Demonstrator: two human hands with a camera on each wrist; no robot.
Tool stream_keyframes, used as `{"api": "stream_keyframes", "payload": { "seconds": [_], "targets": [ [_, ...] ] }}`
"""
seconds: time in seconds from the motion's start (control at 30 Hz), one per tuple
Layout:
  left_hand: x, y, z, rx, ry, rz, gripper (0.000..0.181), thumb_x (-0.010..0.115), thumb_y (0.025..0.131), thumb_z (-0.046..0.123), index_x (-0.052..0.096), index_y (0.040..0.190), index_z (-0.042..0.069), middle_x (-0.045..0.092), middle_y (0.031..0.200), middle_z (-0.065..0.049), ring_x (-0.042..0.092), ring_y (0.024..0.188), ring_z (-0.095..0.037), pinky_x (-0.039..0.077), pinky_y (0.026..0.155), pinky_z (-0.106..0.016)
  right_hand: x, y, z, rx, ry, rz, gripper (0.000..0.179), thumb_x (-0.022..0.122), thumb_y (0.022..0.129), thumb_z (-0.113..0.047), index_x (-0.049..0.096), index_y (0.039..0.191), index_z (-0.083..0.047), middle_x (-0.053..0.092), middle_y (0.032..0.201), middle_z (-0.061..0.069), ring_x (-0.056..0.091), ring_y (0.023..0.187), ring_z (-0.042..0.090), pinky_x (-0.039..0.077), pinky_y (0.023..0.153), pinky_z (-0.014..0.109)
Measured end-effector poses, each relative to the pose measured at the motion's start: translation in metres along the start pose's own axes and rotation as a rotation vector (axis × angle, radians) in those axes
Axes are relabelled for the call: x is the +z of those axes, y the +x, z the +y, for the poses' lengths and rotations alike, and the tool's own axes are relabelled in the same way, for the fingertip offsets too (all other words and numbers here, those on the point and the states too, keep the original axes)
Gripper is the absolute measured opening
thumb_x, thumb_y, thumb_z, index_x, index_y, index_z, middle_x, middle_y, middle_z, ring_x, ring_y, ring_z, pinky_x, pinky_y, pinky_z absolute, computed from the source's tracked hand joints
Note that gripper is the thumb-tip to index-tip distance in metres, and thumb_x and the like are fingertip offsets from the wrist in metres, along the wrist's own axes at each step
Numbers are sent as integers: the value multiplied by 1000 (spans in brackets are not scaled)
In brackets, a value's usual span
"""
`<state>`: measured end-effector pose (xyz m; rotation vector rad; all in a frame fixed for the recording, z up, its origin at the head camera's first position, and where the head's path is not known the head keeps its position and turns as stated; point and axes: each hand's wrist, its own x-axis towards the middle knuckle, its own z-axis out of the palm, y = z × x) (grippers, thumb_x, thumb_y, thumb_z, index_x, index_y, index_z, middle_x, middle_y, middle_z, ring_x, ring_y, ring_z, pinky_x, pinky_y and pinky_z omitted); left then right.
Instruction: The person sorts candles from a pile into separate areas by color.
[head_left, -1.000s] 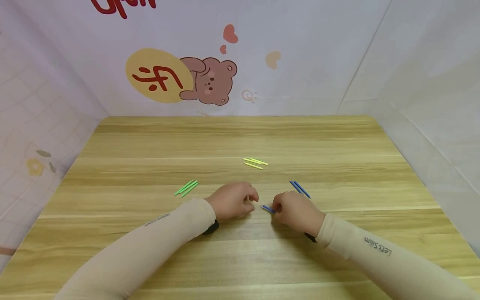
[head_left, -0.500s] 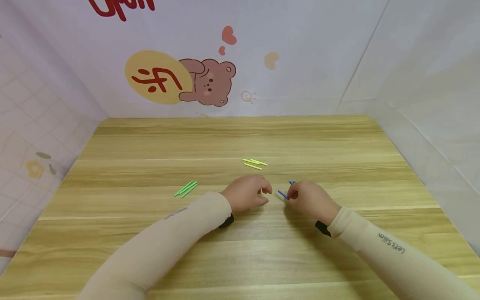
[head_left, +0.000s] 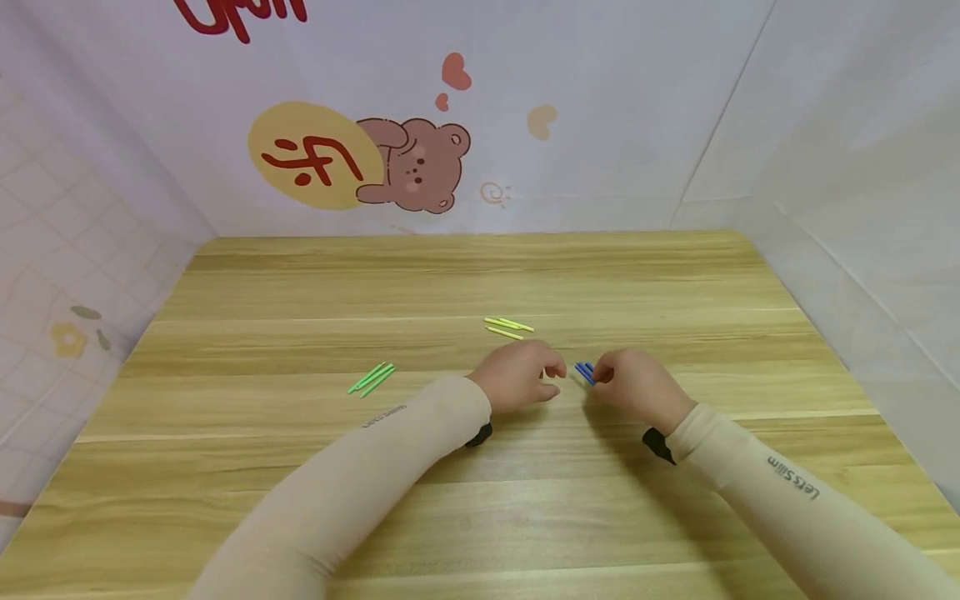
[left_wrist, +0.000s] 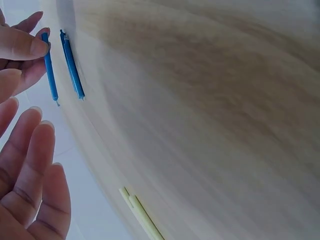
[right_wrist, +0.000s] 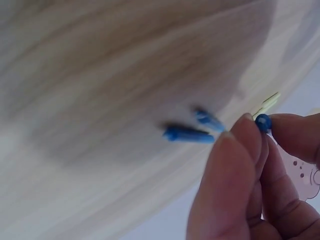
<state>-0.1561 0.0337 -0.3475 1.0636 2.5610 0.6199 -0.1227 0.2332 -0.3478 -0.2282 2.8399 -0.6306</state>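
Note:
Between thumb and fingertips, my right hand (head_left: 641, 385) pinches a thin blue candle (left_wrist: 51, 75), its wick end hanging free in the left wrist view. Two more blue candles (left_wrist: 73, 67) lie side by side on the table right below it. In the right wrist view the held candle shows only its round end, and a blue candle (right_wrist: 187, 135) on the tabletop is partly blurred. My left hand (head_left: 517, 379) hovers just left of the blue candles, fingers bent loosely and holding nothing.
Several yellow candles (head_left: 502, 323) lie farther back near the middle of the wooden table (head_left: 480, 517). A group of green candles (head_left: 378, 382) lies to the left. A printed cloth wall (head_left: 600, 67) rises behind the far table edge.
My right hand has carried the blue candle away from me and to the right, over the other two. My left hand has followed in the same direction, still holding nothing.

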Motion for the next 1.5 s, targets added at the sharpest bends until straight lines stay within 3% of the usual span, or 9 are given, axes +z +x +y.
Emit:
{"api": "stream_keyframes", "payload": {
  "seconds": [0.2,0.4,0.63,1.1,1.5],
  "targets": [
    [1,8,5,-1,19,2,23,69,89,21,69,111,14,66,108,4,60,98,-10,46,84,-21,-2,3,6,29,11,-12,8,66,81,-7,69,85,-1,68,84,8,60,76,20,50,72,39],
    [5,17,8,-4,73,0,22,70,89,22,69,111,16,65,106,5,59,97,-9,46,82,-20,-4,8,10,46,-4,-27,7,66,80,-7,68,82,-1,66,79,6,55,69,18,46,65,33],
    [8,21,8,-27,49,3,22,71,88,20,70,110,16,65,106,5,59,98,-9,46,82,-21,-2,10,13,50,-7,-33,4,67,78,-7,67,77,-3,62,72,2,53,65,16,43,59,29],
    [9,21,5,-38,58,0,21,70,88,21,69,109,17,65,104,6,59,96,-9,47,81,-22,0,11,10,17,-54,-14,3,67,75,-5,67,73,-3,59,67,2,51,61,15,41,56,28],
    [3,11,-5,-16,29,19,20,70,88,18,69,108,14,65,104,3,59,97,-10,46,83,-24,-2,9,11,57,-25,-22,6,67,78,-11,67,74,-7,60,69,1,51,63,16,41,57,28]
  ]
}}
